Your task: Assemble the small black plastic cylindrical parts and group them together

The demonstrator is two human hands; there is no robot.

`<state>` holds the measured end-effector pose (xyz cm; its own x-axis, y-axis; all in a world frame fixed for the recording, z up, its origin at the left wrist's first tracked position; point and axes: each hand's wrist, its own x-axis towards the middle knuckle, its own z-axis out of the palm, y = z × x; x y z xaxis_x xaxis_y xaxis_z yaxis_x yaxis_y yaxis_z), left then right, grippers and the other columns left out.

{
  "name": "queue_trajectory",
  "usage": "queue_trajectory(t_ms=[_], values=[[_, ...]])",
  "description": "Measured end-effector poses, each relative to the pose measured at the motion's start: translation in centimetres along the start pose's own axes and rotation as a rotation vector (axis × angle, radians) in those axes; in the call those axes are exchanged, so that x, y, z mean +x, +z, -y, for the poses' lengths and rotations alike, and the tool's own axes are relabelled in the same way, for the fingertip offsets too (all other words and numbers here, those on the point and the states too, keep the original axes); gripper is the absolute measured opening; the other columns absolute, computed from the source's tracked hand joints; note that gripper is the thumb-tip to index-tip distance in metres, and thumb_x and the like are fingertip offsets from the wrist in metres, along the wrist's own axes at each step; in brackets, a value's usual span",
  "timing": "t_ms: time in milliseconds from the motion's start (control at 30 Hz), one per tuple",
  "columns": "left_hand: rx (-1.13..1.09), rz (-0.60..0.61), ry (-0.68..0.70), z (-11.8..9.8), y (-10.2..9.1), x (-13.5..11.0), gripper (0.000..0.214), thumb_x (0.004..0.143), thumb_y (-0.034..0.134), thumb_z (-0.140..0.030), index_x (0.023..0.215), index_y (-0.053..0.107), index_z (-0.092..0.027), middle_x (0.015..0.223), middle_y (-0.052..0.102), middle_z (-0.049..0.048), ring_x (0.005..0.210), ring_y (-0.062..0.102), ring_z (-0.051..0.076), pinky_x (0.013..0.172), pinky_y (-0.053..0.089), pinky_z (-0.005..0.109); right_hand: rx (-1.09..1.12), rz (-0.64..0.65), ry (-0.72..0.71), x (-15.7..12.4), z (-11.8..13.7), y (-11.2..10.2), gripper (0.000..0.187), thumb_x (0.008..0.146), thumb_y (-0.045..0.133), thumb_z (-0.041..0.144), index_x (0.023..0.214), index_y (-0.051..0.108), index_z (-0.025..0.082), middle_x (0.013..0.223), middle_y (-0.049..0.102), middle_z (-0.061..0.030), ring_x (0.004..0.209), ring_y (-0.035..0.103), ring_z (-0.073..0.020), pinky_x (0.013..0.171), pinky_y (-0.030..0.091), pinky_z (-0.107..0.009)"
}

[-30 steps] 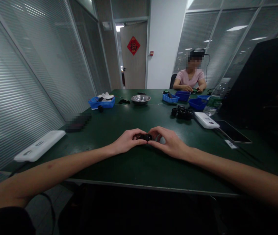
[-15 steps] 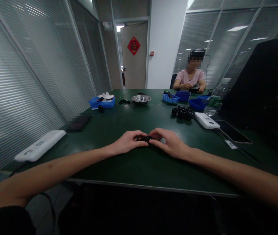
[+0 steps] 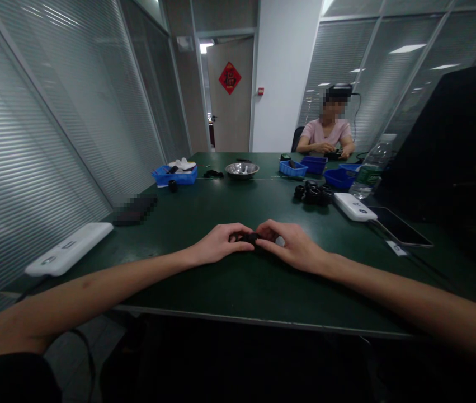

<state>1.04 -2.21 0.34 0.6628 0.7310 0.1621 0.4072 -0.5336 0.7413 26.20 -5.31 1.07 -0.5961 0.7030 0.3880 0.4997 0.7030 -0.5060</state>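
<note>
A small black round part (image 3: 251, 238) sits between my two hands, just over the green table (image 3: 221, 291). My left hand (image 3: 225, 242) grips it from the left, with thumb and fingers closed round it. From the right, my right hand (image 3: 286, 243) holds the same part at its fingertips, the fingers curled. The fingers cover much of the part, so its exact kind cannot be made out. Farther off to the right lies a cluster of several black ring-shaped parts (image 3: 313, 194).
A metal bowl (image 3: 241, 171) and a blue tray (image 3: 177, 177) stand toward the back. Blue bins (image 3: 340, 179), a water bottle (image 3: 367, 170), a white power bank (image 3: 354, 206) and a phone (image 3: 401, 225) are at right. Another white device (image 3: 70, 249) lies left. A person (image 3: 326, 131) sits opposite.
Both my hands stay nearly where they were, still on the black part. Across the table, the other person's hands have shifted slightly.
</note>
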Motion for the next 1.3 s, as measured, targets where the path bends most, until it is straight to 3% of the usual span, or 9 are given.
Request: queue_trajectory(t_ms=[200, 400, 567, 767, 1100, 1300], values=[[-0.008, 0.016, 0.021, 0.17, 0.05, 0.09, 0.038, 0.093, 0.068, -0.042, 0.122, 0.07, -0.018, 0.099, 0.068, 0.0039, 0.081, 0.056, 0.017, 0.072, 0.041, 0.028, -0.055, -0.033, -0.09, -0.16, -0.32, 0.21, 0.032, 0.094, 0.071, 0.033, 0.121, 0.061, 0.021, 0.114, 0.069, -0.008, 0.093, 0.069, -0.0206, 0.082, 0.058, -0.037], [-0.016, -0.003, -0.005, 0.45, 0.12, 0.06, 0.042, 0.091, 0.07, -0.044, 0.124, 0.069, -0.017, 0.096, 0.066, 0.0027, 0.076, 0.052, 0.015, 0.068, 0.039, 0.026, -0.048, -0.016, -0.03, -0.14, 0.13, 0.21, 0.027, 0.1, 0.063, 0.035, 0.123, 0.061, 0.022, 0.102, 0.071, -0.0058, 0.087, 0.069, -0.0197, 0.078, 0.058, -0.036], [-0.01, 0.014, 0.024, 0.52, -0.04, 0.04, 0.039, 0.092, 0.07, -0.043, 0.122, 0.07, -0.018, 0.098, 0.067, 0.003, 0.079, 0.055, 0.016, 0.07, 0.04, 0.027, -0.092, -0.028, -0.119, -0.19, 0.02, 0.3, 0.031, 0.095, 0.067, 0.026, 0.125, 0.059, 0.022, 0.117, 0.067, -0.0089, 0.098, 0.068, -0.0219, 0.086, 0.058, -0.039], [-0.011, 0.0, -0.016, 0.14, -0.07, 0.02, 0.041, 0.092, 0.07, -0.042, 0.125, 0.069, -0.017, 0.104, 0.068, 0.0047, 0.08, 0.056, 0.016, 0.07, 0.041, 0.028, -0.076, -0.061, -0.044, -0.23, -0.17, 0.26, 0.037, 0.098, 0.065, 0.037, 0.13, 0.057, 0.021, 0.11, 0.071, -0.008, 0.093, 0.07, -0.0219, 0.083, 0.06, -0.04], [-0.008, 0.006, 0.018, 0.29, -0.14, 0.01, 0.04, 0.093, 0.069, -0.042, 0.123, 0.069, -0.017, 0.097, 0.066, 0.0031, 0.078, 0.054, 0.015, 0.069, 0.04, 0.027, -0.126, -0.036, -0.147, -0.27, 0.21, 0.31, 0.036, 0.096, 0.066, 0.021, 0.131, 0.056, 0.021, 0.122, 0.065, -0.0098, 0.105, 0.067, -0.0224, 0.09, 0.057, -0.039], [-0.017, -0.006, -0.011, 0.22, 0.03, 0.05, 0.041, 0.091, 0.07, -0.042, 0.124, 0.068, -0.017, 0.103, 0.068, 0.0041, 0.078, 0.054, 0.015, 0.069, 0.041, 0.027, -0.102, -0.015, -0.04, -0.3, -0.47, 0.52, 0.041, 0.1, 0.063, 0.035, 0.137, 0.052, 0.022, 0.102, 0.072, -0.0053, 0.09, 0.071, -0.0212, 0.082, 0.059, -0.038]])
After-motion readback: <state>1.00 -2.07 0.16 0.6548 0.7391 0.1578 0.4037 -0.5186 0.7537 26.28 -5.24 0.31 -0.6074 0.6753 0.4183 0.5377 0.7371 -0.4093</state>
